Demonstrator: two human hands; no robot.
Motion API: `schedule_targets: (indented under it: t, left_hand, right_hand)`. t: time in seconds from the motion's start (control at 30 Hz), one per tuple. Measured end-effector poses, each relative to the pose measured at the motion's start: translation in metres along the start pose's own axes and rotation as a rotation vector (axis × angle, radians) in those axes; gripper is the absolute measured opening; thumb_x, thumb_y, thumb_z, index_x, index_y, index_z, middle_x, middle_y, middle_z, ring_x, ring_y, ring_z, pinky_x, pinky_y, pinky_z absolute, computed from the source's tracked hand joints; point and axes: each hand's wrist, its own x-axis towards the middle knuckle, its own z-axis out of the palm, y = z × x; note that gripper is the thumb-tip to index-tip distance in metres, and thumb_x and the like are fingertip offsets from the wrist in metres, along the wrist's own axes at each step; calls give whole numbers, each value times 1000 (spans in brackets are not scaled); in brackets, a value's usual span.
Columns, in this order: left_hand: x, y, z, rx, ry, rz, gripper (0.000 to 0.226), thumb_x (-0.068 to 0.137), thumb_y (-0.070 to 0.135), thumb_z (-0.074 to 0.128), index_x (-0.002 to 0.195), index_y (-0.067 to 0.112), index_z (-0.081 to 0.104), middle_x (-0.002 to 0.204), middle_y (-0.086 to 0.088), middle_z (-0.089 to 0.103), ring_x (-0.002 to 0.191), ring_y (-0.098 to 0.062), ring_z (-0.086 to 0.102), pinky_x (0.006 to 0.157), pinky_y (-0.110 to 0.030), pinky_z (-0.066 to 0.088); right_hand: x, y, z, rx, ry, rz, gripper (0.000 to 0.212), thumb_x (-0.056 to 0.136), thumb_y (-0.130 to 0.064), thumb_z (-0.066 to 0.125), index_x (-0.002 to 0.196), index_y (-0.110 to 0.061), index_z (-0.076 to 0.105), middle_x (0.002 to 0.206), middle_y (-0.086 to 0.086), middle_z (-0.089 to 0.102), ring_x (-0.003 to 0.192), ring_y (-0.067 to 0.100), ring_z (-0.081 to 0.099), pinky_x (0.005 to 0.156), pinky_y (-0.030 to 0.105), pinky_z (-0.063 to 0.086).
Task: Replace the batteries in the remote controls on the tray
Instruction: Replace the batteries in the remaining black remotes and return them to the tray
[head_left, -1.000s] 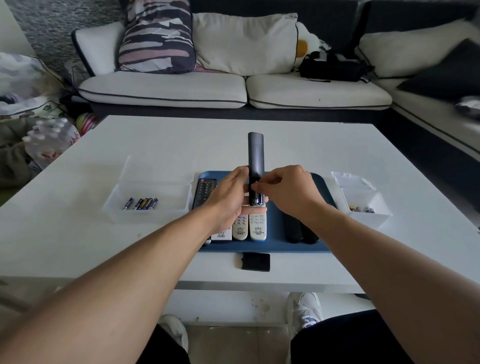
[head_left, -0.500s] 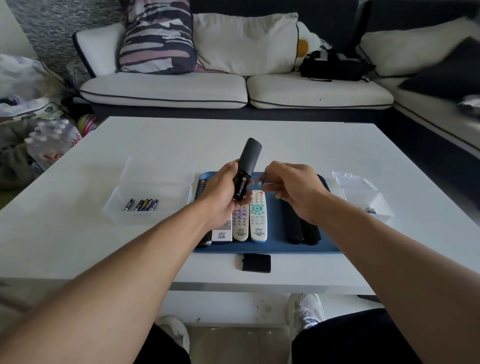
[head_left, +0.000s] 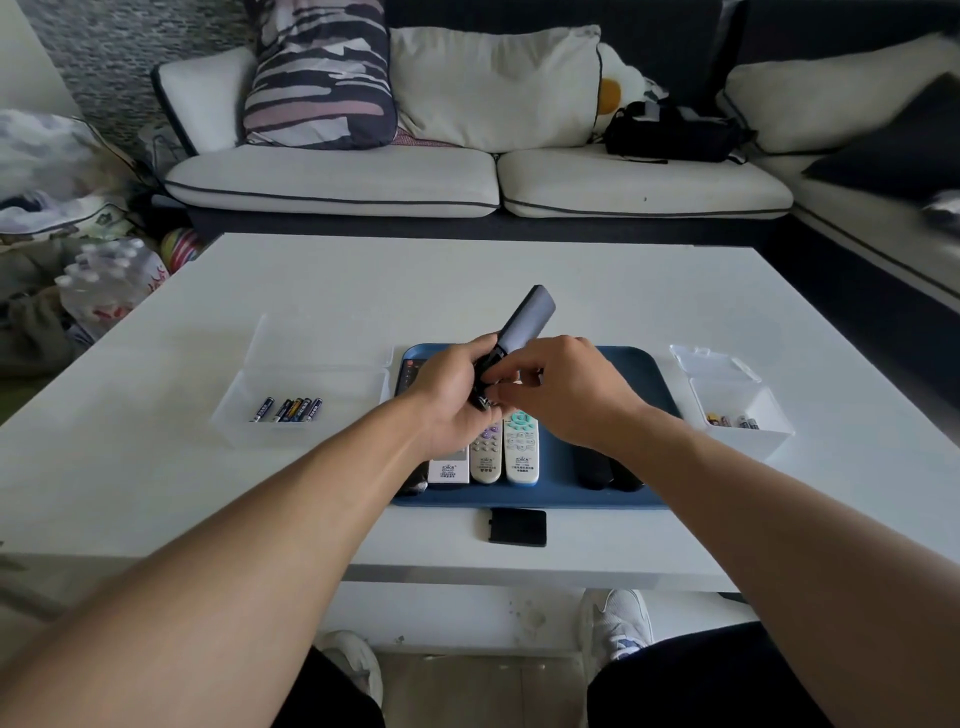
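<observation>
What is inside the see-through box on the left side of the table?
The clear box holds about five small batteries lying side by side on its floor. Nothing covers them, and the rest of the box looks bare. Their labels are too small to read.

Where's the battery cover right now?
In the head view, the black battery cover lies flat on the white table, just in front of the blue tray's near edge.

One head-worn view, looking forward and down across the white table (head_left: 675, 312). Close over the hands; sofa (head_left: 363, 182) beyond.
</observation>
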Motion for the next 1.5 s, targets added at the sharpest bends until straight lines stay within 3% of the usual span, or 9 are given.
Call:
schedule_targets:
  t: [0.2, 0.33, 0.47, 0.6, 0.97, 1.13, 1.3, 1.4, 1.5]
  left_hand:
    - [-3, -2, -1, -9, -38, -49, 35, 108, 25, 38, 90, 6, 62, 77, -8, 63, 67, -18, 59, 56, -27, 56]
    - [-3, -2, 0, -42, -37, -57, 38, 109, 23, 37, 89, 4, 63, 69, -9, 68, 55, -19, 67, 51, -26, 55]
    - [-3, -4, 0, -39, -35, -44, 36, 108, 21, 36, 91, 4, 61, 68, -8, 65, 53, -17, 64, 63, -25, 51]
    - [0, -3, 3, -34, 0, -52, 34, 107, 21, 36, 83, 5, 54, 65, -7, 49, 55, -15, 46, 55, -22, 44]
    - [10, 0, 0, -66, 63, -62, 30, 108, 27, 40, 102, 5, 60, 67, -7, 62, 54, -17, 61, 46, -23, 51]
    - [13, -3, -1, -81, 54, -69, 29, 108, 20, 37, 91, 6, 56, 61, -5, 57, 54, -14, 52, 49, -21, 47]
    - [4, -1, -1, -97, -22, -62, 37, 109, 22, 32, 84, 4, 53, 62, -6, 53, 53, -16, 47, 59, -23, 41]
    - [6, 2, -7, -100, -5, -54, 33, 109, 26, 35, 99, 3, 56, 75, -8, 56, 65, -17, 51, 74, -26, 42]
    - [10, 0, -12, -92, -7, -62, 29, 108, 25, 39, 101, 4, 58, 75, -8, 63, 67, -16, 61, 87, -25, 47]
  right_hand:
    - [0, 0, -2, -156, -22, -61, 10, 87, -47, 70, 95, -50, 75, 74, -15, 60, 76, 7, 55, 62, 28, 44]
    - [0, -2, -5, -235, -31, -79, 12, 87, -50, 67, 96, -53, 74, 84, -19, 67, 85, 8, 61, 72, 33, 50]
    - [-4, -3, -6, -328, -30, -112, 16, 88, -48, 63, 100, -52, 74, 90, -23, 70, 89, 6, 63, 74, 30, 51]
    - [-7, -5, 0, -426, 73, -161, 20, 81, -44, 62, 96, -43, 75, 86, -14, 73, 82, 15, 65, 72, 32, 52]
    - [-1, -4, 8, -603, 138, -234, 27, 82, -45, 51, 94, -30, 70, 74, -2, 70, 70, 28, 63, 66, 34, 52]
    - [4, -5, 12, -649, 255, -311, 19, 77, -31, 46, 61, -25, 38, 53, -2, 54, 45, 28, 38, 50, 26, 26]
    - [-2, 0, 4, -559, 148, -274, 21, 89, -39, 51, 88, -35, 72, 76, -9, 62, 67, 25, 54, 55, 28, 28]
    - [-4, 2, 2, -438, 86, -290, 26, 93, -45, 54, 112, -51, 70, 104, -20, 70, 77, 14, 58, 61, 27, 35]
    - [-3, 8, 2, -401, 77, -297, 24, 96, -43, 55, 114, -53, 68, 109, -23, 69, 78, 12, 58, 61, 29, 41]
